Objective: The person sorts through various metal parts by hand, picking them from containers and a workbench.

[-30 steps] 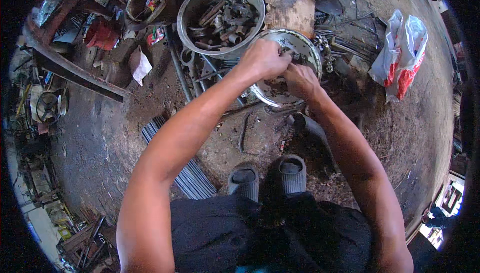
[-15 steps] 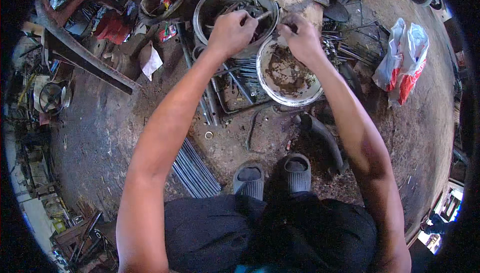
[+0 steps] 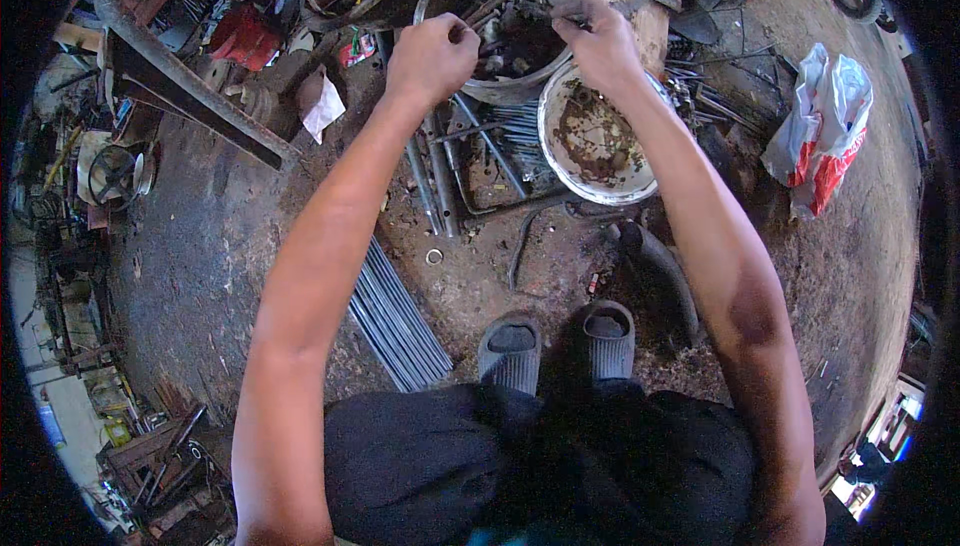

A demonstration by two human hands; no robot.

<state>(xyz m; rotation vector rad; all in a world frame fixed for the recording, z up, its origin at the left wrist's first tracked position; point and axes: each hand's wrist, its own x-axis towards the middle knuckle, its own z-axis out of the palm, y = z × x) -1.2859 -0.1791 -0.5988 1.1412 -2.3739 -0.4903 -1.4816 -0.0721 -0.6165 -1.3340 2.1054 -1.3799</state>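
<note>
A wide round metal pot [image 3: 522, 93] holds a heap of dark, greasy metal parts [image 3: 515, 31]. Over its left rim, my left hand [image 3: 432, 58] is closed with curled fingers; whether it grips the rim or a small piece is hidden. My right hand [image 3: 603, 51] is at the pot's right rim, thumb and fingers pinched together, and I cannot make out what is between them. Below my right hand stands a white basin [image 3: 590, 141] with brown dirt and small bits inside. My right wrist covers part of its far edge.
Steel rods [image 3: 395, 316] lie bundled left of my sandalled feet. Pipes [image 3: 440, 181] and bolts are below the pot. A curved dark pipe [image 3: 660, 281] rests at right, near a white and red plastic bag [image 3: 820, 131]. A metal beam [image 3: 190, 86] juts in from upper left.
My left hand has moved left, from over the pot's contents to its left rim, uncovering more of the parts. The right hand stays near the right rim. The whole view has shifted slightly.
</note>
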